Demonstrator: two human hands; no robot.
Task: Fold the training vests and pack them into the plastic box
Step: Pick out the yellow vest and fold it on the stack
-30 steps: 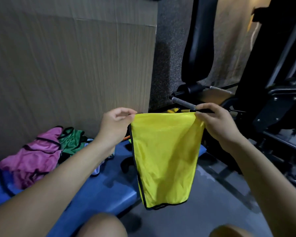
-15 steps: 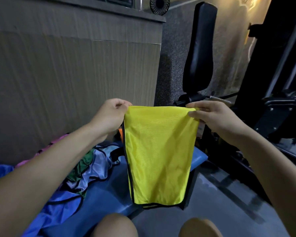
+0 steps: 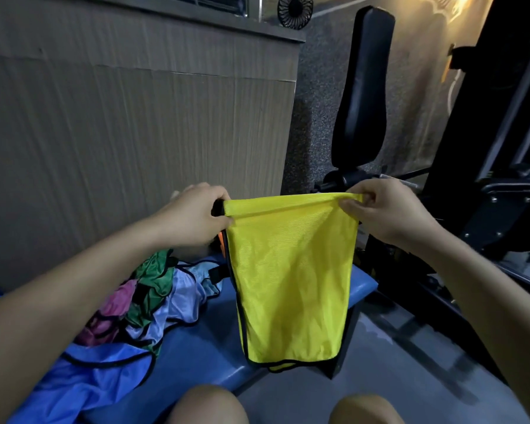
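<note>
**Yellow vest held up mid-fold, box not in view**

Below and to the outside of the left hand (image 3: 196, 214), a loose heap of vests (image 3: 141, 304) in pink, green, pale blue and blue lies on the blue surface (image 3: 193, 356), not yet folded.

The left hand pinches the top left corner of the yellow vest (image 3: 291, 280), fingers and thumb curled round the fabric edge. The vest hangs straight down between the two hands, its top edge pulled taut from one hand to the other, its black-trimmed hem dangling over the near edge of the surface. It looks already doubled lengthwise, so the step in hand seems to be squaring it up before a further fold.

The right hand (image 3: 386, 214) pinches the top right corner in the same way, level with the left. Beyond it stands dark gym equipment (image 3: 363, 96).

The next move likely calls for bringing the top edge down to the hem, or laying the vest flat on the bare surface beneath the hands, keeping both corners gripped so the slippery mesh does not skew. The plastic box is not visible, so where the folded vest must go cannot be told.
</note>
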